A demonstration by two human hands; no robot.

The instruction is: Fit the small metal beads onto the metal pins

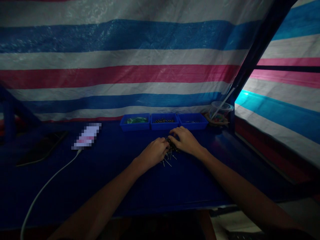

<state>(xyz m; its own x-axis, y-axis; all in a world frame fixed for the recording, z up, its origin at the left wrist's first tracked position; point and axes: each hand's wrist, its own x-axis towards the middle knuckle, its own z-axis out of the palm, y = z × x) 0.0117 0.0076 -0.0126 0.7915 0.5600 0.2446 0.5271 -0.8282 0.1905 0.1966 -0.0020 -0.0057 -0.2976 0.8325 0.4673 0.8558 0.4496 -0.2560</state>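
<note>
A small heap of thin metal pins [168, 162], perhaps screws or rivets, lies on the dark blue tabletop [140, 190] between my two hands. My left hand [156, 150] is at the left of the heap, its fingers curled in and pressed together; whatever is in them is hidden. From the right, my right hand [185, 139] bends over the back of the heap, thumb and fingers drawn in towards the left fingertips. Anything in its grip is too small and dark to name. Several pins stick out towards me below the hands.
Behind my hands stand a blue tray with green-tinted plastic [136, 120], a blue tray of small brassy parts [163, 122] and a blue tray with few thin pieces [192, 122]. A clear cup [221, 107] is at right. Left lie a phone [87, 136], its white cable [51, 177] and a dark flat device [41, 150].
</note>
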